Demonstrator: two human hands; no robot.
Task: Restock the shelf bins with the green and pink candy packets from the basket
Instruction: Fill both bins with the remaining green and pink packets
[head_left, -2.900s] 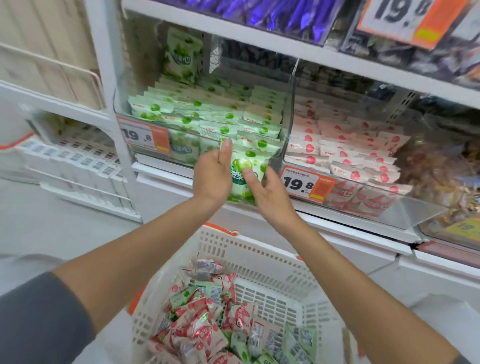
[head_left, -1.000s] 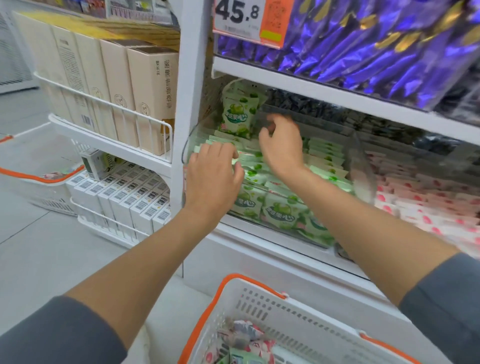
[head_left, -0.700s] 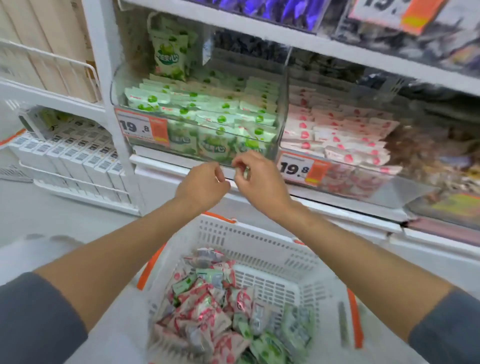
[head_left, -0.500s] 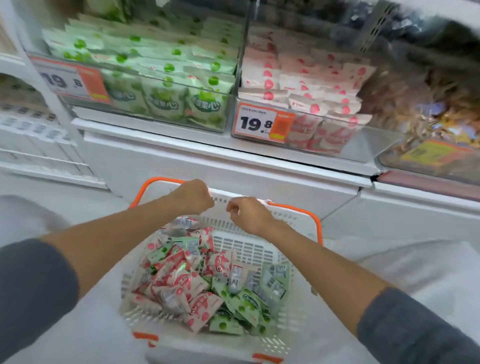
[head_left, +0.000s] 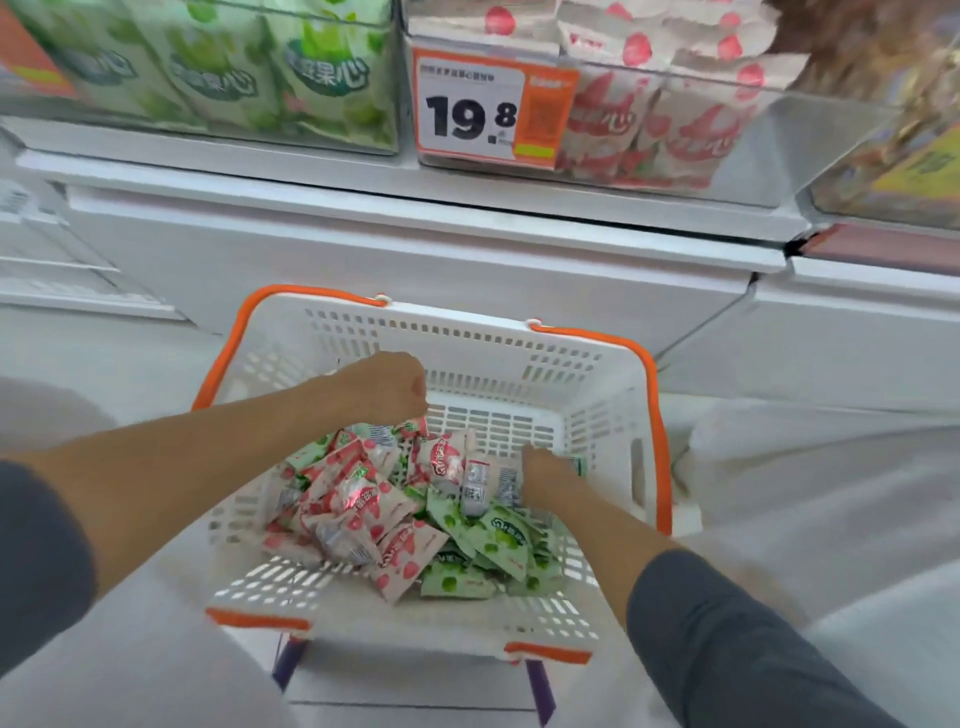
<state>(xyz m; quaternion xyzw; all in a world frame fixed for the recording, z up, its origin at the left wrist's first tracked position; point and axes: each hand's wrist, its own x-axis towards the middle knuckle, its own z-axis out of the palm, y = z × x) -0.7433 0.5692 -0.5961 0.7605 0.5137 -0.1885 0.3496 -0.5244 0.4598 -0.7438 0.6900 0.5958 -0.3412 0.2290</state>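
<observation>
A white basket (head_left: 467, 325) with orange handles stands below the shelf (head_left: 363, 182), holding a loose heap of pink packets (head_left: 363, 499) towards its left and green packets (head_left: 498, 535) towards its right; the left grip (head_left: 387, 387) hangs just above the far edge of the heap, fingers curled into a closed fist with nothing seen in it; the right grip (head_left: 543, 465) reaches down among the packets near the basket's right wall, its fingers hidden, so I cannot tell whether it holds one; on the shelf, a clear bin of green packs (head_left: 156, 124) sits beside a clear bin of pink packs (head_left: 769, 156), which carries a price tag (head_left: 488, 106) reading 19.8.
</observation>
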